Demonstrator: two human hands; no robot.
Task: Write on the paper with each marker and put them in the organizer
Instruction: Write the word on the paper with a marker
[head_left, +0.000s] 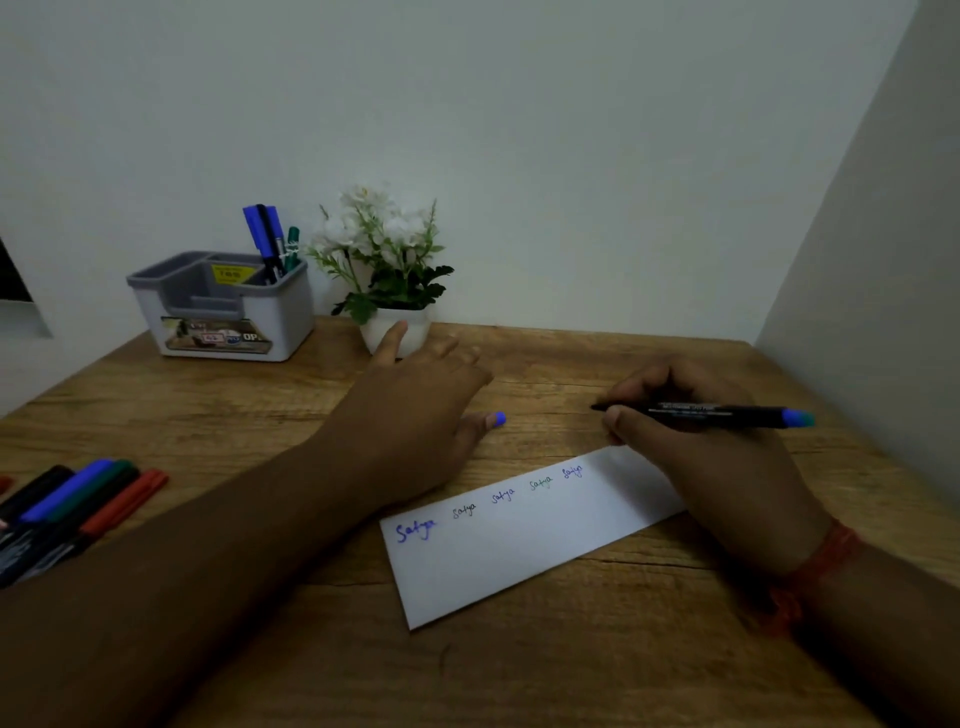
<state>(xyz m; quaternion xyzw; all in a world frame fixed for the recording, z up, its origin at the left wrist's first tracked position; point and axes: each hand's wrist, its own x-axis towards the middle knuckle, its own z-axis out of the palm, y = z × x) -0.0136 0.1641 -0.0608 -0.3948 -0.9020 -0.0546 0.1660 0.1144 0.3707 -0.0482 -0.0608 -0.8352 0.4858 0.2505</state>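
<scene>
**Wooden worktop, five written words, markers in two groups**

Wood-grain worktop (208, 415) carries one strip of white paper (519, 551), lying slantwise in front of the person. Five small handwritten words run along its upper edge: the first blue, the second black, the third blue, the fourth green, the fifth blue.

The right hand (717, 452) rests on the paper's far right end and pinches one black-barrelled marker (727, 413) between thumb and fingers; its dark tip points left, just beyond the paper, and its blue end points right. The left hand (421, 410) hovers over the worktop beyond the paper with its fingers loosely spread, while a blue cap (498, 419) shows at the thumb tip.

At the left edge lies a bundle of loose markers (78, 504): I count one black cap, one blue, one green and one red, with a trace of another red at the frame's border.

The grey organizer (223, 306) stands by the wall, with about four markers upright in its back compartment: blue ones, a black one and one green. One potted white flower plant (389, 260) stands beside it.
</scene>
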